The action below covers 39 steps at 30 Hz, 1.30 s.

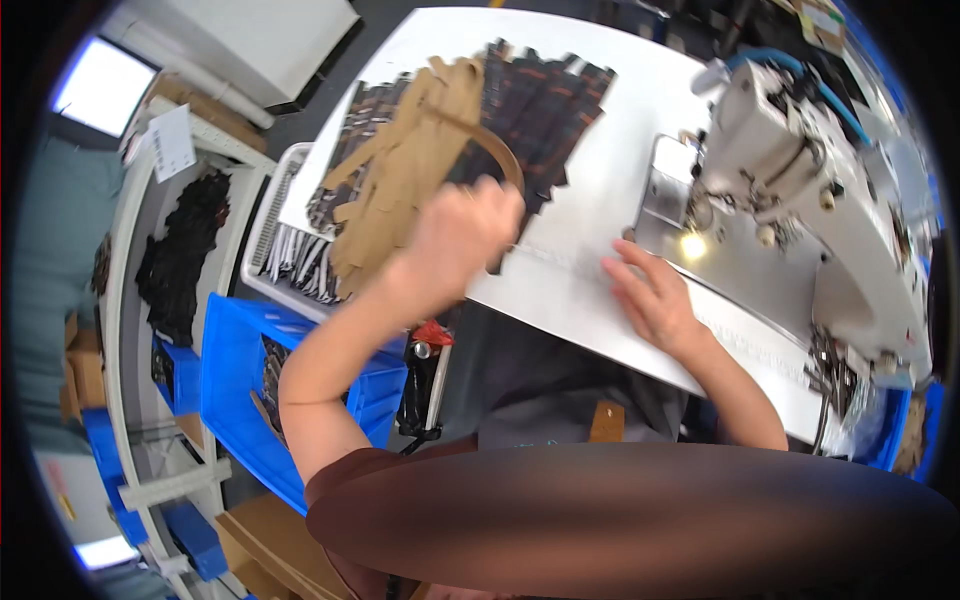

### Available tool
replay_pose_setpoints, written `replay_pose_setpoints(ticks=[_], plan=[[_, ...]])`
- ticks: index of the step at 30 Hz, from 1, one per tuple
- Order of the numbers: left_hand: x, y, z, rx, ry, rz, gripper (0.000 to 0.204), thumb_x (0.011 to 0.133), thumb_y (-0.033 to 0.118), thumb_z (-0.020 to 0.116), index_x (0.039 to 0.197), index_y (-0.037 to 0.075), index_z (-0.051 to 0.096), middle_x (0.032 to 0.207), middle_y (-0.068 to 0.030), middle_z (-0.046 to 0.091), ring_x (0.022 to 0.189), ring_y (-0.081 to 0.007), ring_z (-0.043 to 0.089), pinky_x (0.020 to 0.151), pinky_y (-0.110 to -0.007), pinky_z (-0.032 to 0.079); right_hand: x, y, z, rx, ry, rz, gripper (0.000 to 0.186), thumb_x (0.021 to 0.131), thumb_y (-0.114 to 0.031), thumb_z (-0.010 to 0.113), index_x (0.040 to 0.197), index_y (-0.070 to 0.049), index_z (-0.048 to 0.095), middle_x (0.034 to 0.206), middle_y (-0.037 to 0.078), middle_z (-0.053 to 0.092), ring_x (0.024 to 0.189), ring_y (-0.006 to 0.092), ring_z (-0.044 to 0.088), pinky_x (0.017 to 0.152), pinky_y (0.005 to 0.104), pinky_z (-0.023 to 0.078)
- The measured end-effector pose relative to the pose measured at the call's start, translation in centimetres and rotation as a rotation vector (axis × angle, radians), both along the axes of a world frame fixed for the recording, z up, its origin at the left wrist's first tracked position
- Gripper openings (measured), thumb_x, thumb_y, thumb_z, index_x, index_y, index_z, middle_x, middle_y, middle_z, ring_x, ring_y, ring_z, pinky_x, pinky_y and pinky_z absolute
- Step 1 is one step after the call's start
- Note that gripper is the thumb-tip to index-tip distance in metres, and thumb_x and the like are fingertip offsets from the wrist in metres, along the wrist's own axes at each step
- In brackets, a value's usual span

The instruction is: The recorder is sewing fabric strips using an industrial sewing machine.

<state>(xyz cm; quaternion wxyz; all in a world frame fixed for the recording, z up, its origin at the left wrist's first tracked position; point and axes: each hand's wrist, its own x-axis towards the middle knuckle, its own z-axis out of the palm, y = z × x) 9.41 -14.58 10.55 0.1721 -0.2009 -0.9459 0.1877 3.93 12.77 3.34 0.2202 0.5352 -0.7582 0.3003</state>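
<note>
My left hand (pixel 462 232) is closed over the white table, blurred by motion. It grips a tan fabric strap (pixel 492 142), which arcs up and back over a pile of similar tan straps (pixel 415 165). Dark straps with orange marks (pixel 545 110) lie fanned out to the right of that pile, and patterned ones (pixel 372 110) to its left. My right hand (pixel 652 297) holds nothing; its fingers are spread just above the table near the sewing machine (pixel 790 170). A small lamp lights the machine's needle area.
A blue bin (pixel 225 365) stands left of my lap, below a white basket (pixel 262 235) of strips. Further left, a shelf rack (pixel 118 300) holds black material (pixel 182 255). Metal tools (pixel 828 375) lie at the table's right edge (pixel 790 420).
</note>
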Motion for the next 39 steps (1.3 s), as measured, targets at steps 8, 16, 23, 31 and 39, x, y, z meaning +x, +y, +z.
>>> replay_pose_setpoints(ticks=[8,16,23,31,39], plan=[[5.9,10.8,-5.1,0.41,-0.388,-0.383,0.012,0.075,0.014,0.066,0.078,0.008,0.056,0.071,-0.0057,0.051,0.057,-0.0171,0.056,0.054,-0.029,0.043,3.3,2.9,-0.2,0.168,-0.165,-0.076,0.045,0.075,-0.011,0.074,0.116,0.0,0.062,0.124,0.014,0.059,0.107,0.0322,0.059,0.089,0.0401,0.051],[1.6,10.8,-7.6,0.769,-0.172,-0.299,0.033,0.077,0.02,0.075,0.104,0.007,0.062,0.113,-0.0081,0.062,0.106,-0.024,0.06,0.087,-0.041,0.047,3.0,3.5,-1.2,0.172,-0.146,-0.134,0.04,0.075,-0.012,0.071,0.112,0.001,0.063,0.121,0.014,0.06,0.115,0.03,0.055,0.095,0.0417,0.047],[1.5,11.1,-8.2,0.602,-0.373,-0.247,0.056,0.085,0.021,0.066,0.137,0.009,0.048,0.145,-0.0074,0.045,0.132,-0.0247,0.045,0.102,-0.053,0.037,2.3,7.0,-0.3,0.185,-0.19,-0.252,0.036,0.076,-0.01,0.071,0.11,0.001,0.063,0.122,0.013,0.06,0.115,0.0308,0.056,0.096,0.0386,0.047],[-5.8,12.4,-9.3,0.438,-0.343,-0.223,0.057,0.093,0.017,0.054,0.147,0.015,0.035,0.15,-0.0051,0.038,0.138,-0.0221,0.038,0.109,-0.061,0.02,4.5,15.3,0.4,0.039,-0.282,-0.456,0.026,0.078,-0.008,0.071,0.103,-0.003,0.066,0.112,0.011,0.064,0.106,0.0322,0.06,0.089,0.0388,0.05],[-7.4,13.0,-9.4,0.627,-0.175,-0.249,0.041,0.085,0.03,0.068,0.121,0.014,0.057,0.129,-0.0013,0.055,0.115,-0.0225,0.055,0.107,-0.06,0.023,6.8,33.8,1.5,0.201,-0.218,-1.397,0.019,0.082,-0.001,0.064,0.101,-0.002,0.065,0.104,0.012,0.064,0.088,0.0284,0.065,0.075,0.0367,0.051]])
